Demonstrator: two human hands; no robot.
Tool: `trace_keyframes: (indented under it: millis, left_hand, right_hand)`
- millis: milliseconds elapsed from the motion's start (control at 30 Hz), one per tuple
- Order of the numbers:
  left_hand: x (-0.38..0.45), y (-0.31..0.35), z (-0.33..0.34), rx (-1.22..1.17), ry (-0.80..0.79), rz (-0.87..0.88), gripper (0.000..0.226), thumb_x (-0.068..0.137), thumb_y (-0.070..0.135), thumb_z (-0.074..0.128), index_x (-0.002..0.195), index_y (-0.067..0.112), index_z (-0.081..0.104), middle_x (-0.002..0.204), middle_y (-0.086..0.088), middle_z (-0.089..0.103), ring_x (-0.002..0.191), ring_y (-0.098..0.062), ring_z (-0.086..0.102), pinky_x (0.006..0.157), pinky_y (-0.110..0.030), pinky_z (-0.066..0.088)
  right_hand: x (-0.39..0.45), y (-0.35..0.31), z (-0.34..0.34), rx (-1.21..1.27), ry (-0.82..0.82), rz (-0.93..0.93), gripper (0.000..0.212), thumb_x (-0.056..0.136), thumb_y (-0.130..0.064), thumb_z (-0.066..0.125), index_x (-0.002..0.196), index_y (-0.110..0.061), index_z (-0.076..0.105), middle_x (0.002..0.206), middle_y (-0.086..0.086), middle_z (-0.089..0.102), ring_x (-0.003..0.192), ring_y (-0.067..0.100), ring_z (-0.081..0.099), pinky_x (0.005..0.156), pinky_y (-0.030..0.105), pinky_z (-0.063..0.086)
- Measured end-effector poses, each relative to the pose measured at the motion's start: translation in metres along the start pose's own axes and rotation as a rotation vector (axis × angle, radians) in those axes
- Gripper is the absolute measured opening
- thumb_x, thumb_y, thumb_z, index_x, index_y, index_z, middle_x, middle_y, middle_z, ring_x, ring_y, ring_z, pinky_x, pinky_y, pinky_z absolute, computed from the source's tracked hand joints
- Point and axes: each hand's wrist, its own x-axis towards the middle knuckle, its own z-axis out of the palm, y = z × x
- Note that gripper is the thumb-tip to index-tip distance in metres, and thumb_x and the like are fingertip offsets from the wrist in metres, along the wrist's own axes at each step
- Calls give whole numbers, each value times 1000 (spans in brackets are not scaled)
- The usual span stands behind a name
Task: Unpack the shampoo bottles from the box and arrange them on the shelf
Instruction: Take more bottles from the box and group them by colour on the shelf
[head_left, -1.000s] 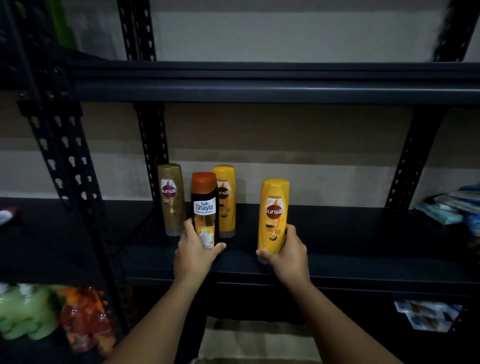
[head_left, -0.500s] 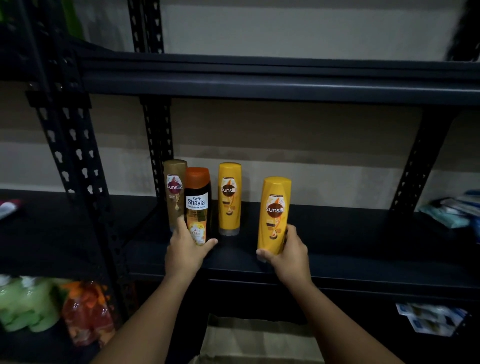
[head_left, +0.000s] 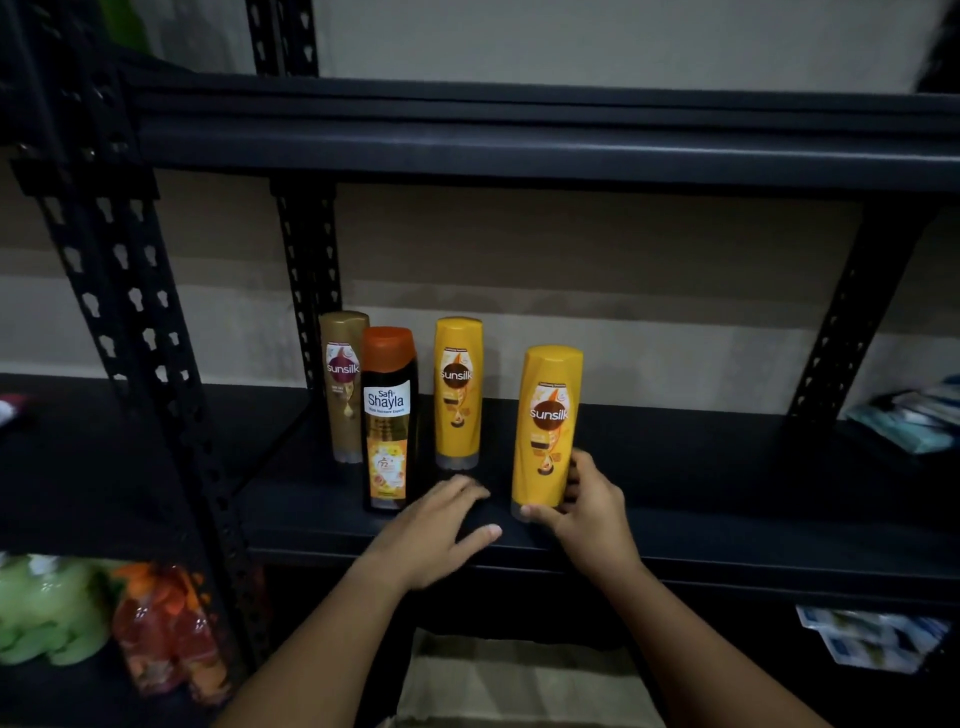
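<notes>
On the black shelf (head_left: 701, 467) stand several bottles. A gold Sunsilk bottle (head_left: 344, 384) is at the back left, and a dark Safi Shayla bottle (head_left: 388, 418) with an orange cap stands just in front of it. A yellow Sunsilk bottle (head_left: 457, 392) stands behind the middle. My right hand (head_left: 584, 512) grips the base of a second yellow Sunsilk bottle (head_left: 545, 423), upright near the shelf's front edge. My left hand (head_left: 434, 530) hovers open over the front edge, just right of the Shayla bottle and apart from it.
Black perforated uprights (head_left: 130, 322) frame the bay, and another shelf board (head_left: 519, 140) runs overhead. Green and orange packs (head_left: 104, 618) sit lower left. Blue-white packets (head_left: 914, 415) lie at the right, more packets (head_left: 872, 639) below. A pale box flap (head_left: 519, 680) shows between my arms.
My left hand has let go of the Shayla bottle, which now stands in front of the gold bottle, and has drawn back to the right. My right hand still holds the yellow bottle.
</notes>
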Motion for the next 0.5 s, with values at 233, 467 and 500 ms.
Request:
trace_keyframes:
  millis: [233,467,500]
  left_hand:
    - [11,-8,-7,113,-180,53,75,100,68,32,162,28,18,170,9,13,155,-10,16,123,-36,25]
    - [8,-13,-1,122,-118,61,81,96,74,34,162,31,19,169,10,15,154,-6,15,120,-31,25]
    - [8,-12,-2,118,-120,66,81,96,73,36,162,30,19,169,11,16,154,-6,15,119,-29,24]
  right_hand:
    - [23,-3,10,-12,-4,27,81,72,-26,91,140,-25,46,133,-3,59,124,19,56,104,47,51]
    - [43,-4,27,-32,26,5,72,71,-26,92,130,-25,51,122,-3,64,113,17,62,97,45,55]
    - [46,-4,30,-41,22,-1,71,72,-26,91,130,-24,51,121,-3,64,112,18,62,97,45,55]
